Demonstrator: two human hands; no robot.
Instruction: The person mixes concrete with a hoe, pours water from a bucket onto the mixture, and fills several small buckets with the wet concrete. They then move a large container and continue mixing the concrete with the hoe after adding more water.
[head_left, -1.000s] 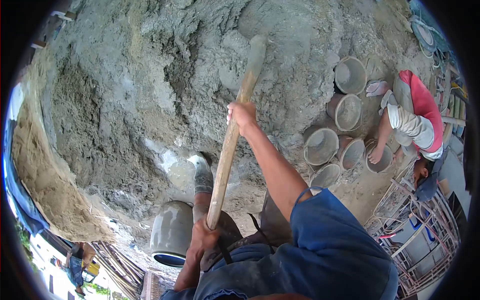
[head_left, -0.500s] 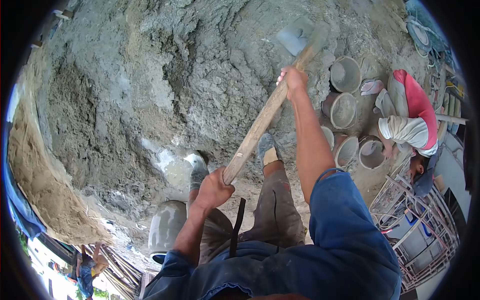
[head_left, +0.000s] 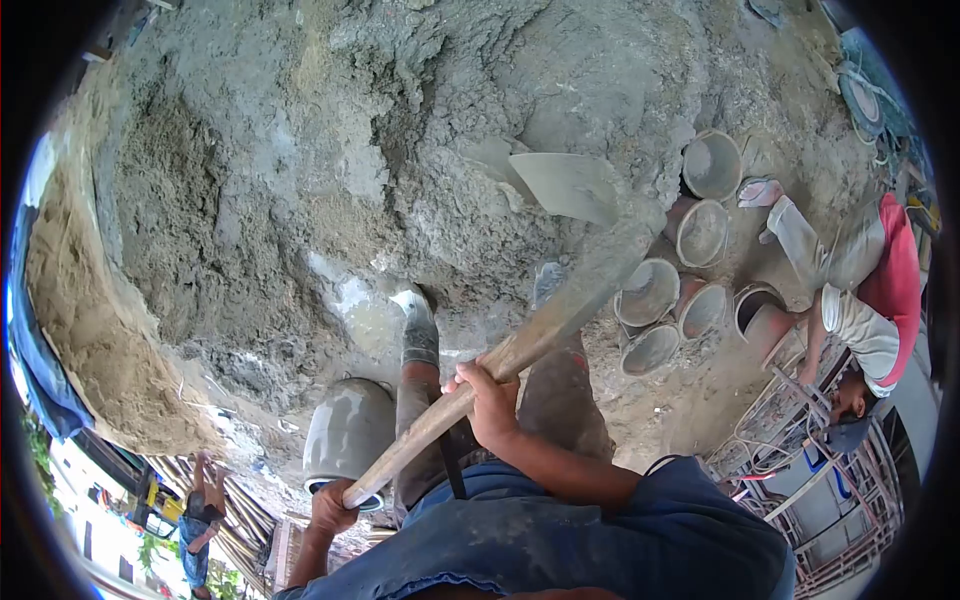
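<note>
A long wooden handle runs up and right from my waist to a grey, cement-coated hoe blade. My left hand is wrapped round the handle's lower end, beside a large grey jar-shaped container. Further up the same handle, my right hand grips it in front of my body. The blade hangs over wet grey mortar, left of the buckets, and part of it is smeared by motion.
Several mortar-coated buckets stand at the right. Beyond them a bent-over person in red tilts one bucket, near a metal rack. Sand lies at the left; another person stands at lower left.
The handle and blade have come back toward my body. My right hand sits lower on the handle, my left hand has dropped down and left. The other person has moved down right with a bucket.
</note>
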